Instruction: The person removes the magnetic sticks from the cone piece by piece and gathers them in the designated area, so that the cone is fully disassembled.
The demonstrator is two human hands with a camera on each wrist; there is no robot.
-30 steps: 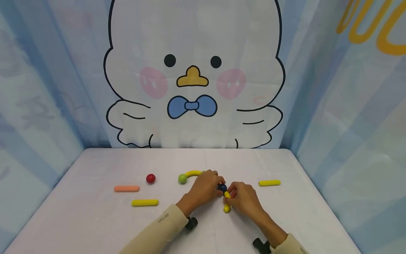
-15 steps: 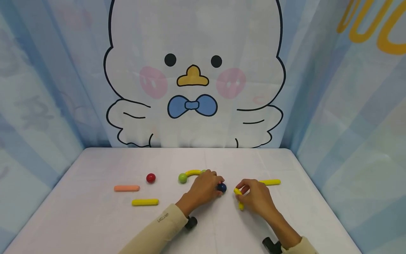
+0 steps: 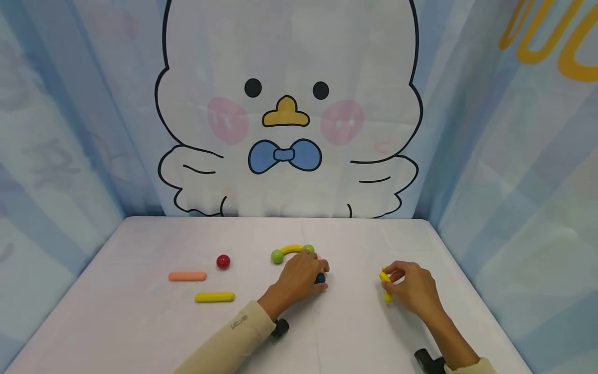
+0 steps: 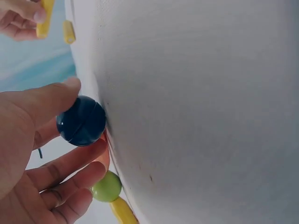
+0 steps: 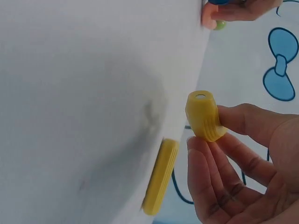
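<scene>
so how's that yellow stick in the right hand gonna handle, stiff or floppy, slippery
The yellow stick is probably stiff: no dent shows where the right hand pinches it. Its ridged side should make it less slippery. Small beside the hand, it's likely light.

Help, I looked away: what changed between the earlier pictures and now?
The right hand carried its yellow piece rightward, away from the dark blue ball. The green-and-yellow chain shifted slightly right and farther off. The left hand still grips that ball. The red ball and orange stick stayed put.
</scene>
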